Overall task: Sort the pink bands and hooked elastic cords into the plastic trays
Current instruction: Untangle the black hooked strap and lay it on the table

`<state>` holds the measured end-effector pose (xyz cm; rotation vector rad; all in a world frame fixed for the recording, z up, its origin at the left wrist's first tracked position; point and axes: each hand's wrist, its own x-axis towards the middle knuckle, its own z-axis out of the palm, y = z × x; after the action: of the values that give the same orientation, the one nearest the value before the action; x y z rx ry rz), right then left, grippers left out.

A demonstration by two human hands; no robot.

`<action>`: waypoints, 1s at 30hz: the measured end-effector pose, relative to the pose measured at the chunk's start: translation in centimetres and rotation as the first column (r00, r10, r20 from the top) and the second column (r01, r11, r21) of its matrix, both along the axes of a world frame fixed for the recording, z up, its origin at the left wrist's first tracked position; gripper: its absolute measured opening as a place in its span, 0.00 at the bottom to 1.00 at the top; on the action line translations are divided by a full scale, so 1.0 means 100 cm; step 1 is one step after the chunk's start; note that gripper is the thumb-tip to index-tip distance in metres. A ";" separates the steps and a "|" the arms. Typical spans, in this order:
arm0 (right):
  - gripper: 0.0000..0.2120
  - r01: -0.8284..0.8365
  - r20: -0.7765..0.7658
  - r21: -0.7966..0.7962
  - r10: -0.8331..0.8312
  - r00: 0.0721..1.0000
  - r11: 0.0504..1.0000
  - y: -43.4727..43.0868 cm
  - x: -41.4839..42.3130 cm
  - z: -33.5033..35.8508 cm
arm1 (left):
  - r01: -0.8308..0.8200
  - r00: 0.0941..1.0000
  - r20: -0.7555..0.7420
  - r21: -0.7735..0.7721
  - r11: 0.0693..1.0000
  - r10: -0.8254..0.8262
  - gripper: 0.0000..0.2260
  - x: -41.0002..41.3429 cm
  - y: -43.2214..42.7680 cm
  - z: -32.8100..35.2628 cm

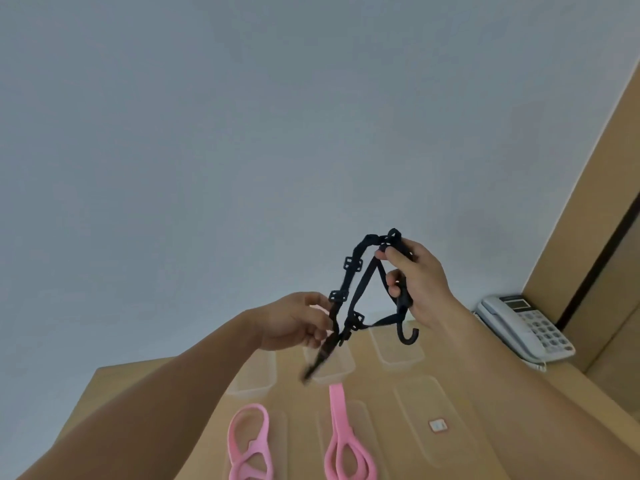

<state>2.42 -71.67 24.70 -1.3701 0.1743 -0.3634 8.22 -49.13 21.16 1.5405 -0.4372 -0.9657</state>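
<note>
1 hooked elastic cord [349, 268] hangs between left hand [294, 323] and right hand [420, 282], fingers [394, 253] of both clamped on it.

- I see the black hooked elastic cord [338, 296] lifted in a tangled loop above the far trays, one hook dangling.
- Left pink band [249, 441] and middle pink band [341, 441] lie flat in near trays.
- Clear plastic trays [415, 445] sit in two rows on the tabletop [121, 379].
</note>
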 end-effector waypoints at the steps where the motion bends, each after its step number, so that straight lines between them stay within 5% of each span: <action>1: 0.10 0.012 -0.002 0.027 -0.012 1.000 1.000 -0.003 -0.002 -0.001 | 0.002 1.000 -0.002 0.018 1.000 -0.002 0.10 0.000 -0.001 -0.001; 6: 0.10 -0.003 -0.001 0.175 0.003 1.000 0.985 0.011 -0.006 0.001 | -0.130 0.990 0.052 0.039 0.991 0.128 0.05 -0.001 -0.015 -0.003; 10: 0.13 -0.011 -0.012 0.180 0.013 1.000 0.984 0.022 -0.005 0.009 | 0.020 0.989 0.147 0.076 0.997 -0.031 0.31 -0.002 -0.031 -0.003; 13: 0.15 -0.037 -0.028 0.229 0.045 0.999 0.973 0.025 -0.005 0.013 | -0.004 0.949 0.315 0.082 0.997 -0.022 0.41 -0.003 -0.045 -0.009; 15: 0.16 -0.047 -0.046 0.253 0.061 0.997 0.966 0.025 -0.007 0.013 | -0.026 0.933 0.360 0.050 0.998 0.006 0.38 -0.002 -0.051 -0.010; 20: 0.15 0.086 -0.100 0.066 -0.079 0.992 0.994 0.016 -0.018 -0.003 | 0.016 0.972 0.237 -0.098 0.995 0.008 0.06 0.010 -0.050 -0.017; 26: 0.21 0.124 -0.224 0.052 -0.109 0.969 0.991 0.015 -0.040 -0.038 | 0.004 0.966 0.255 -0.134 0.991 0.031 0.09 0.010 -0.063 -0.022; 30: 0.18 0.099 -0.145 0.030 -0.093 0.985 0.995 0.015 -0.044 -0.052 | 0.046 0.997 0.073 -0.223 0.974 -0.030 0.12 0.000 -0.074 -0.026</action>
<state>-1.95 -70.14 19.49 -1.3548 0.3658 -0.3401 8.19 -56.55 18.61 1.3671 -0.6066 -0.8627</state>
